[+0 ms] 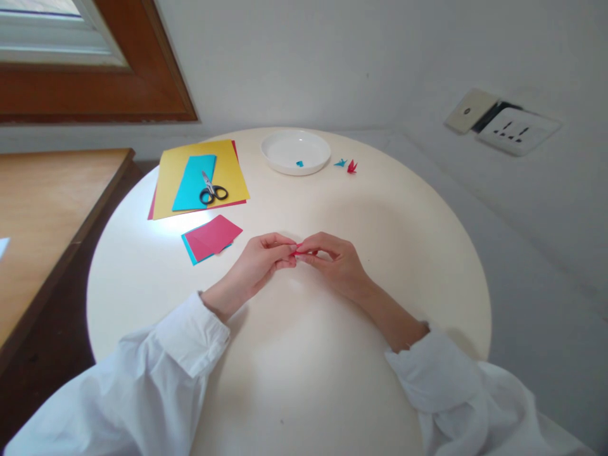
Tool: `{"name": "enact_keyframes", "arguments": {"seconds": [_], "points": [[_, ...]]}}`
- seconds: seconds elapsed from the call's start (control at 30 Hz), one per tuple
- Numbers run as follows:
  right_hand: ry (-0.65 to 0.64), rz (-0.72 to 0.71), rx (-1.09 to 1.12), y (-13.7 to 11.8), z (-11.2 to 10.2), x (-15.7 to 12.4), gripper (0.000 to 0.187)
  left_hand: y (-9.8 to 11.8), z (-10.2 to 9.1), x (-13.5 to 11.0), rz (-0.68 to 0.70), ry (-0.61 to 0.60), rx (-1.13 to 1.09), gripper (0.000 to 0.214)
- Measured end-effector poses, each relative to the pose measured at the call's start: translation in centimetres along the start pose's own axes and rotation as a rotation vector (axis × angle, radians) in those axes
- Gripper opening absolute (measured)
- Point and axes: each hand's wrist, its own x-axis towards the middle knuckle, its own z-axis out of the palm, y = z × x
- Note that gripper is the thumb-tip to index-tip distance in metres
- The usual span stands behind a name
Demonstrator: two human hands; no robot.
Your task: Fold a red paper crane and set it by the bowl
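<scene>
Left hand [259,261] and right hand [338,261] meet, both pinched on small red paper piece [297,249], squarely between fingertips; neither hand nearer; long axis hidden. Beyond left hand: red paper cutout [213,234] overlapping blue paper cutout [190,253]. Farther: black-handled scissors [211,190], partly on blue folded paper [190,183]. Far side: blue origami crane [341,163], red origami crane [352,167], right of white plate [282,152].

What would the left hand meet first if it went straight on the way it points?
Most likely the right hand, which faces the left hand across the small red paper piece they pinch. Whether the two hands touch is hard to tell.
</scene>
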Motion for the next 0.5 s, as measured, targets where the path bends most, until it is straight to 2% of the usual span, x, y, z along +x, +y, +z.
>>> {"name": "enact_keyframes", "arguments": {"seconds": [0.23,0.5], "points": [[0.031,0.069,0.045,0.33,0.24,0.08,0.005,0.02,0.30,0.00,0.060,0.066,0.009,0.012],[0.045,0.114,0.105,-0.06,0.45,0.09,0.008,0.57,0.71,-0.41,0.112,0.107,0.152,0.016]]}}
